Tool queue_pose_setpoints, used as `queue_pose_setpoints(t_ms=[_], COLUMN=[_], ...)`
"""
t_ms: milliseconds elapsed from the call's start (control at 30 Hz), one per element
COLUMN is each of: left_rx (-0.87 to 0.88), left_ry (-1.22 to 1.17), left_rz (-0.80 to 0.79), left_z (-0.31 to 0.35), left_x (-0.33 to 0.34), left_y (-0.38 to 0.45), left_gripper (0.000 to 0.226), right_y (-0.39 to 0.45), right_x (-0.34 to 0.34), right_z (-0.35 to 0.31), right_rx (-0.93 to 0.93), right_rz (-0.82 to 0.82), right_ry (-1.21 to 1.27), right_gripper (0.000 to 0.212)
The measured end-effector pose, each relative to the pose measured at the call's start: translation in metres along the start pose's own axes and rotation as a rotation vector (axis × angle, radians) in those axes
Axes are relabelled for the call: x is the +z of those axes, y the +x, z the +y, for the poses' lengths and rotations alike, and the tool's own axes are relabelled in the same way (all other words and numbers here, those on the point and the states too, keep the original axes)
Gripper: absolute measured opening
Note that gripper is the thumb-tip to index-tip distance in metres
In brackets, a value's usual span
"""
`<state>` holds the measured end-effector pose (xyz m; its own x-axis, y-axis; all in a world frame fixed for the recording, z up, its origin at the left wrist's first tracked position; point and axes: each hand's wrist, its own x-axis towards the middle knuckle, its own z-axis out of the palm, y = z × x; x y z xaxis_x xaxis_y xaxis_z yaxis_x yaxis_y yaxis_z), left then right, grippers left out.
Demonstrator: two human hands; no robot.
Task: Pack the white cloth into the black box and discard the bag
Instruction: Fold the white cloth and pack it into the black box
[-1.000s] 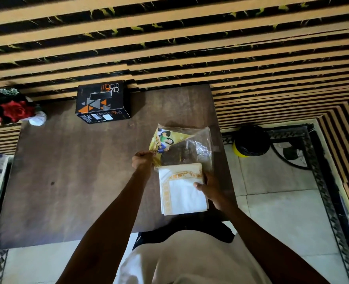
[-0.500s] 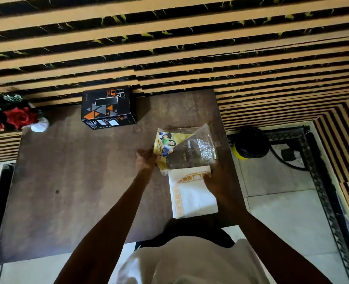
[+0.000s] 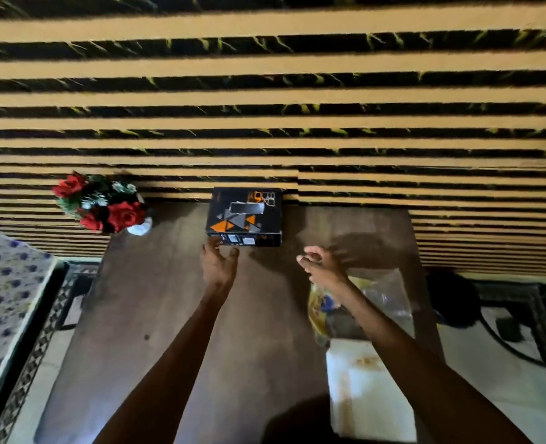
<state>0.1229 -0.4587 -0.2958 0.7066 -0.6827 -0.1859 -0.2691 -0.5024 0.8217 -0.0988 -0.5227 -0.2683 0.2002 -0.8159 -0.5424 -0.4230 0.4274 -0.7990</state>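
The black box (image 3: 244, 216) with orange triangles lies closed at the far edge of the brown table (image 3: 169, 315). My left hand (image 3: 218, 264) is stretched out, fingers spread, fingertips at the box's near left corner. My right hand (image 3: 321, 267) hovers to the right of the box, fingers loosely curled, holding nothing. The folded white cloth (image 3: 361, 389) with gold trim lies on the table's near right part. The clear plastic bag (image 3: 383, 299) with a yellow printed card lies flat just beyond the cloth, partly under my right forearm.
A vase of red flowers (image 3: 105, 209) stands at the table's far left corner. A striped wall runs behind the table. A dark round object (image 3: 454, 299) with a cable sits on the floor to the right. A patterned fabric surface (image 3: 6, 299) lies at the left.
Both hands have let go of the bag and cloth and moved forward toward the black box. The cloth now lies out of the bag. The camera has tilted up.
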Motion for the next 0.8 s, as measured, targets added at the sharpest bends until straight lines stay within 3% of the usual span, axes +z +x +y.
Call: queue_pose_setpoints(t_ms=[200,367,567,800], left_rx=[-0.159,-0.134,-0.057,-0.169], left_ry=[-0.010,-0.133,-0.293,-0.240], left_rz=[-0.136,-0.300,-0.335,-0.331], left_z=[0.000,-0.008,-0.018,-0.067], left_x=[-0.017,-0.019,-0.045,-0.094], left_y=[0.084,0.096,0.037,-0.047], left_gripper=[0.070,0.050,0.047,0.057], right_y=[0.054,0.061,0.006,-0.070], right_x=[0.040,0.058,0.062,0.086], right_z=[-0.055,-0.068,-0.051,0.028], right_rx=[0.096,0.129,0.037,0.032], right_rz=[-0.112,-0.150,-0.128,-0.159], right_ry=[0.043,0.060,-0.072,-0.061], right_gripper=[0.080,0.082,0.077,0.078])
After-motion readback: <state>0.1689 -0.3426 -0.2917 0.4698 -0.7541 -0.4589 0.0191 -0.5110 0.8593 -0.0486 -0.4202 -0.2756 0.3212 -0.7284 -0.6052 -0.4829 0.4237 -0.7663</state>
